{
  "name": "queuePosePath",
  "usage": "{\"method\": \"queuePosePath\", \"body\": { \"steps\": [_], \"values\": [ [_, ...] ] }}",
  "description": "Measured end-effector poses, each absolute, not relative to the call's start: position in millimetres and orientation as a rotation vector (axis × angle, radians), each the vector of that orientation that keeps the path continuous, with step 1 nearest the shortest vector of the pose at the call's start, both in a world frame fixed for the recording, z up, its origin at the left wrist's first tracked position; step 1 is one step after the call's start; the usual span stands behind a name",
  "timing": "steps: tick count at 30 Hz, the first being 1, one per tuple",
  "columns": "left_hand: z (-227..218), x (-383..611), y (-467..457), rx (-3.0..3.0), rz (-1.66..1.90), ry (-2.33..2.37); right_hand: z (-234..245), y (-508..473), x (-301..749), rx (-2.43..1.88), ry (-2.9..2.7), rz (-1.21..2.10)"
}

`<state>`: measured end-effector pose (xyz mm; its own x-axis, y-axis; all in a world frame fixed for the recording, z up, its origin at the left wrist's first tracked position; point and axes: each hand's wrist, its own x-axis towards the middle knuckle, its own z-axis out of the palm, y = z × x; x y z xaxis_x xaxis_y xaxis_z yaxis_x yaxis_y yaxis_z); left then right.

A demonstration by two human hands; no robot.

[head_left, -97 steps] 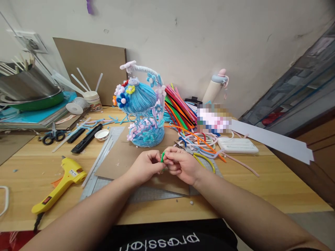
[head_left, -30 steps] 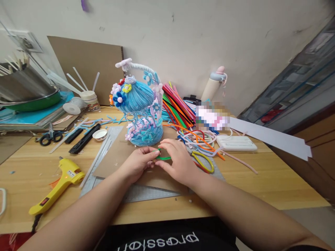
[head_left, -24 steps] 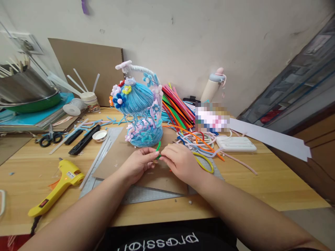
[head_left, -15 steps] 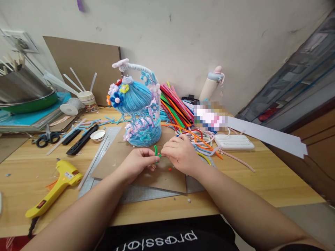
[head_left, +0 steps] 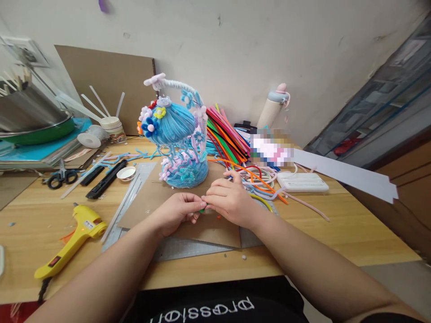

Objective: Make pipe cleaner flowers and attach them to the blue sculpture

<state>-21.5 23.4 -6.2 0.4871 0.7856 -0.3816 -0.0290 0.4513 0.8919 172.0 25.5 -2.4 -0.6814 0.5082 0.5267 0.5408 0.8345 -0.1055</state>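
Over the brown cardboard (head_left: 215, 231), my left hand (head_left: 183, 208) and my right hand (head_left: 229, 199) meet at the fingertips. Both are closed on a short green pipe cleaner (head_left: 202, 210), of which only a small bit shows between the fingers. The rest of it is hidden. Just behind my hands stands a blue lamp-like craft (head_left: 173, 125) made of pipe cleaners, with flowers on its shade and a white curved stem over a round blue base (head_left: 188, 175).
A yellow glue gun (head_left: 76, 237), scissors (head_left: 62, 176) and a black utility knife (head_left: 106, 179) lie on the left. Behind and to the right are a bundle of coloured pipe cleaners (head_left: 229, 137), a white power bank-like box (head_left: 303, 181) and a bottle (head_left: 272, 107).
The green pipe cleaner stood up between my fingers before; now its upright end is out of sight. My fingertips have come closer together, and my right hand's fingers have shifted slightly.
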Motion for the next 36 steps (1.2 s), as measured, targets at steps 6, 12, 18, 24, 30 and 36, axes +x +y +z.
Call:
{"method": "queuePosePath", "body": {
  "steps": [6, 12, 18, 24, 30, 36],
  "values": [
    [-2.1, -24.7, 22.4, 0.997, 0.580, 0.821, -0.3, 22.8, 174.1, -0.711, -2.401, -0.165],
    [4.3, -29.6, 21.3, 1.146, 0.528, 0.816, 6.8, 19.9, 177.0, -0.661, -2.417, -0.179],
    [1.9, -27.2, 22.9, 1.021, 0.694, 0.780, 4.5, 15.0, 170.1, -0.815, -2.166, 0.098],
    [1.2, -24.6, 22.2, 0.972, 0.721, 0.792, -7.1, 9.8, 149.1, -0.811, -1.530, 1.234],
    [-1.9, -21.6, 20.5, 1.047, 0.762, 0.823, -13.4, 11.3, 140.8, -0.642, -0.826, 1.790],
    [-4.4, -18.4, 20.4, 1.143, 0.774, 0.860, -10.2, 11.2, 142.1, -0.503, -0.498, 2.085]
  ]
}}
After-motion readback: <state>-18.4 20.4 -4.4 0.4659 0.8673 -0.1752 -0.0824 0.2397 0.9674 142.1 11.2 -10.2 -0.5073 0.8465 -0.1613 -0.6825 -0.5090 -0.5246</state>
